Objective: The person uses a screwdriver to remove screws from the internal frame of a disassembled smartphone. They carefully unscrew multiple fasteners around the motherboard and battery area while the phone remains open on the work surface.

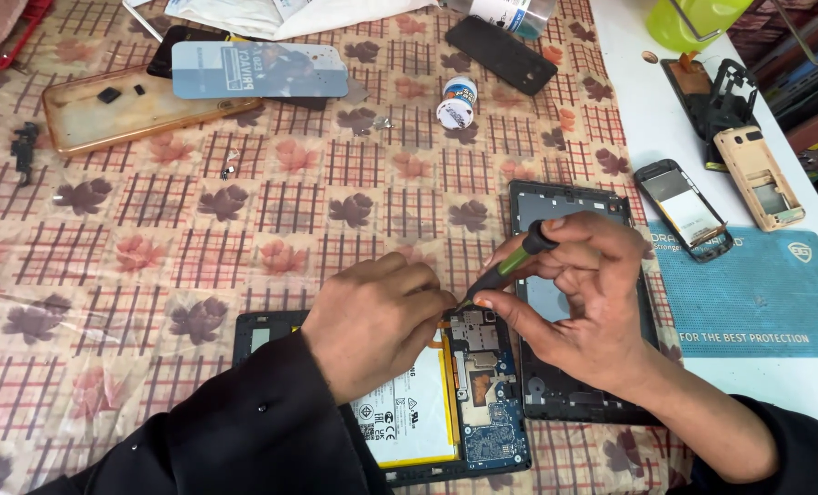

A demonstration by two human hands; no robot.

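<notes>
Right hand (592,293): grips a screwdriver (510,266) between thumb and fingertips, cap end against the index finger.
Screwdriver: green and black; long axis runs from upper right down to lower left, tip at the top edge of the tablet's circuit board (482,385).
Left hand (372,321): fingers curled, pinching down at the board's top edge, touching the driver tip; whether it holds a screw cannot be told.
Nearer hand: both meet at the tip; the left covers the spot.
Tablet (427,412): opened, face down, just below the hands; white battery (409,417) left, blue board right.
Back cover (565,220): black, under the right hand, touching the tablet's right side.
Cloth (152,238): checked, floral.
Far items: small pot (455,101), clear case (106,115), stripped phones (688,211) on a blue mat (766,293).
</notes>
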